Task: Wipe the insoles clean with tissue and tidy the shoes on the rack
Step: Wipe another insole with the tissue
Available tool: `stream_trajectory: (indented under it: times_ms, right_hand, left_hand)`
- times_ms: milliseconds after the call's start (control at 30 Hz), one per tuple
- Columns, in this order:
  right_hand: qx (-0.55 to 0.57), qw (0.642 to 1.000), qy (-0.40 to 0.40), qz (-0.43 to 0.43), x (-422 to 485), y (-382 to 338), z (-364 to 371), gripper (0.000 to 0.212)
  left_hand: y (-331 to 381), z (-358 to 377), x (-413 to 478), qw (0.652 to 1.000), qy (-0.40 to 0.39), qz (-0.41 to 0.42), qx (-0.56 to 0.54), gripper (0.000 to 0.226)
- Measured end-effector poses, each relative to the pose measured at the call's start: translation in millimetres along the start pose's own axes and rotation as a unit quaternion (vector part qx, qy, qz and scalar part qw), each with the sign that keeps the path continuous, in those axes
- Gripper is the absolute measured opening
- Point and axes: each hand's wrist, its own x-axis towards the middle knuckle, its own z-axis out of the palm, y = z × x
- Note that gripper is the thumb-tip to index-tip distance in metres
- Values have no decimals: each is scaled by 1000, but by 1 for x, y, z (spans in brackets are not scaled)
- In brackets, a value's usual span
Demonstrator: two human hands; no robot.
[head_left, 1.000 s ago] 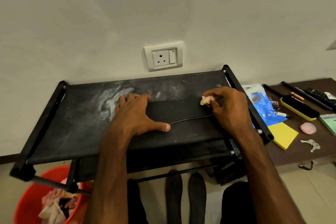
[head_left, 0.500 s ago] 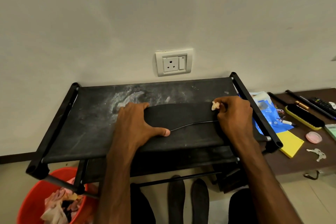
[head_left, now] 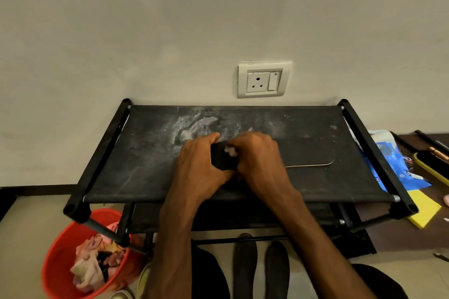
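Note:
A black insole [head_left: 306, 153] lies across the dusty black fabric top of the shoe rack [head_left: 145, 160]. My left hand [head_left: 201, 167] grips the insole's left end, thumb under, fingers over its far edge. My right hand [head_left: 260, 158] sits right beside it and pinches a small wad of pale tissue [head_left: 230, 151] against the insole. The insole's right end shows a thin pale rim. Two more dark insoles [head_left: 245, 264] lie on the floor under the rack, between my legs.
A red bucket [head_left: 56, 269] of crumpled cloths stands at the rack's front left leg. To the right, a low brown table holds a blue packet [head_left: 393, 165], a yellow sponge [head_left: 425, 211] and a black brush [head_left: 430, 167]. A wall socket [head_left: 263, 79] sits above the rack.
My right hand has slid the tissue leftward along the insole, from its right end to right beside my left hand. The camera has tilted, so the rack sits lower in view.

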Motion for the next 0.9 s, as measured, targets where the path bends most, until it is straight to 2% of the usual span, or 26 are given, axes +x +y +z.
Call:
stream_trajectory:
  times_ms: [67, 133, 267, 433, 533, 667, 767, 833, 900]
  right_hand:
    - [20, 999, -16, -45, -4, -8, 3, 25]
    - [48, 998, -14, -42, -4, 0, -4, 28]
    - [46, 995, 35, 77, -13, 43, -36, 41]
    - [55, 959, 133, 245, -44, 94, -78, 37]
    - [34, 947, 148, 282, -50, 99, -81, 36]
    - [18, 965, 93, 244, -46, 63, -55, 33]
    - [21, 989, 21, 143, -42, 25, -30, 35]
    - [29, 996, 22, 78, -41, 13, -22, 35]
    - [68, 992, 44, 95, -41, 19, -30, 34]
  left_hand:
    - [0, -1, 1, 1000, 6, 8, -10, 88]
    - [0, -3, 0, 1000, -7, 5, -8, 98]
    - [1, -2, 0, 1000, -18, -6, 5, 97]
    - [3, 0, 2, 1000, -20, -20, 10, 100]
    - [4, 1, 3, 1000, -14, -23, 16, 102]
    - [4, 1, 4, 999, -14, -23, 17, 102]
    - [2, 0, 4, 1000, -17, -22, 14, 101]
    - [-1, -1, 5, 1000, -22, -20, 5, 100]
    - [-3, -1, 5, 1000, -23, -15, -6, 100]
